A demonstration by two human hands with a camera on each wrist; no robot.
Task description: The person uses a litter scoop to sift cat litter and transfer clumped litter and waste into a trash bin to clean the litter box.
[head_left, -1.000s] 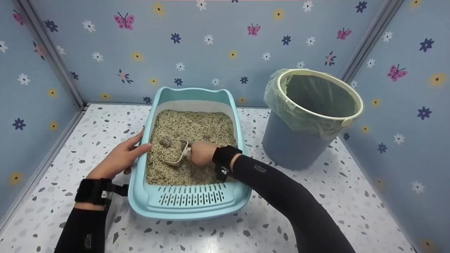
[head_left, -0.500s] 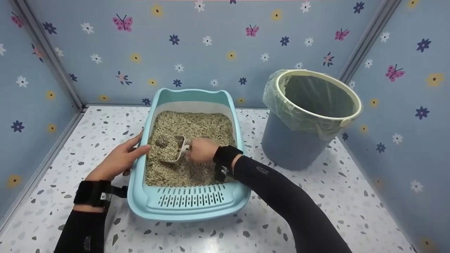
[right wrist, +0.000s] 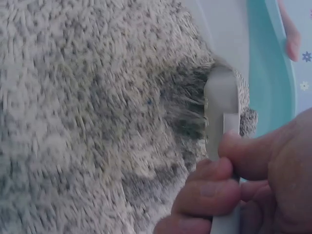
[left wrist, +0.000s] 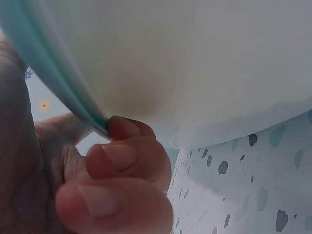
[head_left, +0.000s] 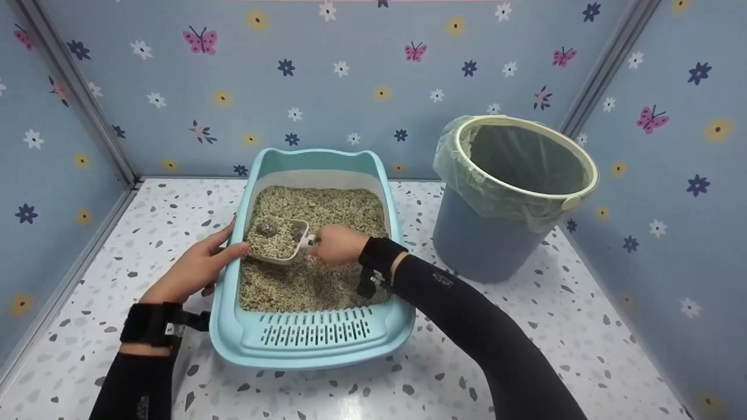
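- Across the head view, a blue tray (head_left: 315, 357) is standing on the speckled surface (head_left: 327, 398), its slotted end facing the person and litter (head_left: 318, 204) covering its bottom.
- Same view: the left hand (head_left: 199, 267) is gripping the tray's left side, thumb resting on the rim.
- The right hand (head_left: 338, 244) is curling tightly round the handle of a pale scoop (head_left: 300, 249).
- Inside the tray, the scoop is reaching toward the left side and carrying litter; a dark clump (head_left: 267, 227) is sitting at its front corner, whether within or just past the edge I cannot tell.
- Over to the right, a bin (head_left: 481, 245) is standing apart from the tray, a thin liner (head_left: 467, 181) draping over its rim.
- From the left wrist, fingers (left wrist: 117, 204) are hooking under the tray's rim, its pale outer wall filling the upper part.
- From the right wrist, thumb and bent fingers are clasping the scoop's handle near the tray's wall, litter spreading beside it, partly blurring.
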